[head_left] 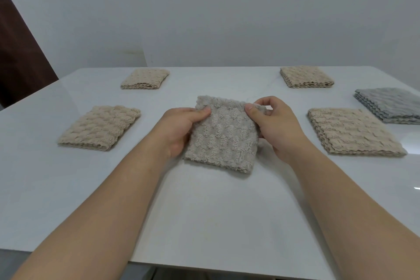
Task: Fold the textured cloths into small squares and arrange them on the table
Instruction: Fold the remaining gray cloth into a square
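Observation:
A folded grey-beige textured cloth (225, 136) lies in the middle of the white table (204, 211). My left hand (179, 129) grips its left edge, thumb on top. My right hand (277, 125) pinches its upper right corner between thumb and fingers. Folded beige cloths lie around it: one at near left (100, 127), one at far left (145, 78), one at far right (305, 76), one at near right (352, 132). A folded grey cloth (393, 104) sits at the right edge.
A pale wall (227, 7) stands right behind the table's far edge. A dark brown panel (18, 52) is at the far left. The table's front edge runs below my forearms.

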A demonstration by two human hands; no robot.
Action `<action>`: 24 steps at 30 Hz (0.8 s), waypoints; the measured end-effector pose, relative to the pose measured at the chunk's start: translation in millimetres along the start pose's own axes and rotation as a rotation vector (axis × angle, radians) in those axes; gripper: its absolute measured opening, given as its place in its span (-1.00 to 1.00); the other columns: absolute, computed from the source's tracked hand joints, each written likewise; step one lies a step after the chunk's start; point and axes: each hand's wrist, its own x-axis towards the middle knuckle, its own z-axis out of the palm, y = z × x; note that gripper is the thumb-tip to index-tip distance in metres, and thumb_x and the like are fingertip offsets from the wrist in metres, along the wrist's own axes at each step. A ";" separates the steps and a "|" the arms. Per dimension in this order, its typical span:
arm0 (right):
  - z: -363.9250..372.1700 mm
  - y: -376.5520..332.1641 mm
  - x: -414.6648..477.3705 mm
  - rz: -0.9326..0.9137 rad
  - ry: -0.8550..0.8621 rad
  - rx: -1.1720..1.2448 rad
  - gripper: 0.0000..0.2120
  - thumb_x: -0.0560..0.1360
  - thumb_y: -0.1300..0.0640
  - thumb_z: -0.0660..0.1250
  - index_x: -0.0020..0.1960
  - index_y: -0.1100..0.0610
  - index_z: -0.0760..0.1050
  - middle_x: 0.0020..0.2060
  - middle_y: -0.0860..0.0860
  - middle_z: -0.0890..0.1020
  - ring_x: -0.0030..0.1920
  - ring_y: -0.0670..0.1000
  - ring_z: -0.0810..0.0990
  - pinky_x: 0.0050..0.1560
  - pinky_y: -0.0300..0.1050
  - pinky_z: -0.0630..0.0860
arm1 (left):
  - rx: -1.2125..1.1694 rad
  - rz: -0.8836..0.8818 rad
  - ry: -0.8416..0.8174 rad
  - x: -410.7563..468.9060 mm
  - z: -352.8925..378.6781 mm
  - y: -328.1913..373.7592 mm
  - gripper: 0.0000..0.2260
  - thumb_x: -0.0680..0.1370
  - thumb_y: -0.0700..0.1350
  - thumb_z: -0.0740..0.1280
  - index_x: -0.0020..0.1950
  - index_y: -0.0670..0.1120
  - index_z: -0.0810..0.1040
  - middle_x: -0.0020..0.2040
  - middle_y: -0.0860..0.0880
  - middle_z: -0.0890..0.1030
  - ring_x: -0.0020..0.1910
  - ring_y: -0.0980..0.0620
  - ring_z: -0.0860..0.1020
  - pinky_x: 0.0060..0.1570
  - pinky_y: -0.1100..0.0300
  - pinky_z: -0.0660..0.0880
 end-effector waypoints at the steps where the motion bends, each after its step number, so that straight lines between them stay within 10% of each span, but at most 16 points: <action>1: 0.2 0.2 0.0 0.000 0.004 0.010 -0.84 0.56 0.08 0.46 -0.01 0.08 0.48 -0.16 0.15 0.65 -0.25 0.05 0.61 -0.22 0.00 0.57 | 0.027 0.032 0.023 2.6 0.1 -2.0 -0.74 0.53 -0.14 0.48 0.14 -0.27 0.65 -0.06 -0.19 0.73 -0.06 -0.18 0.72 -0.06 -0.02 0.68; 4: 0.5 0.4 -0.4 -0.001 0.029 0.012 -0.81 0.55 0.09 0.47 0.04 0.03 0.45 -0.13 0.18 0.65 -0.24 0.08 0.62 -0.18 0.05 0.58 | 0.281 0.212 0.107 7.4 1.5 -8.4 -0.77 0.53 0.06 0.44 0.05 -0.07 0.65 -0.06 -0.10 0.74 -0.03 -0.18 0.71 0.07 -0.16 0.63; 8: 2.9 -1.6 -3.1 0.101 0.009 0.062 -0.68 0.56 -0.04 0.45 0.18 0.02 0.40 -0.07 0.14 0.68 -0.31 -0.01 0.63 -0.29 -0.09 0.56 | 0.673 0.440 0.219 3.2 4.9 -9.5 -0.76 0.64 0.12 0.27 0.06 -0.03 0.54 -0.07 0.03 0.66 -0.07 0.07 0.62 -0.07 0.16 0.52; 14: 8.3 -12.5 -10.7 0.243 -0.183 0.168 -0.56 0.55 -0.26 0.35 0.33 -0.10 0.39 0.21 0.02 0.60 -0.07 0.14 0.75 -0.07 0.02 0.63 | 0.061 0.068 0.258 16.4 -5.1 -9.8 -0.77 0.67 0.00 0.28 0.17 -0.15 0.55 0.09 -0.15 0.69 0.00 -0.16 0.71 0.07 -0.14 0.65; 24: 14.5 -7.2 -19.7 0.001 -0.320 0.023 -0.28 0.42 0.33 0.52 0.44 -0.14 0.38 0.32 -0.06 0.50 0.12 -0.07 0.66 0.20 -0.06 0.59 | -0.215 -0.017 0.305 13.3 -4.1 -5.1 -0.83 0.67 -0.13 0.30 0.11 -0.23 0.59 -0.03 -0.21 0.73 -0.12 -0.19 0.73 -0.10 -0.06 0.68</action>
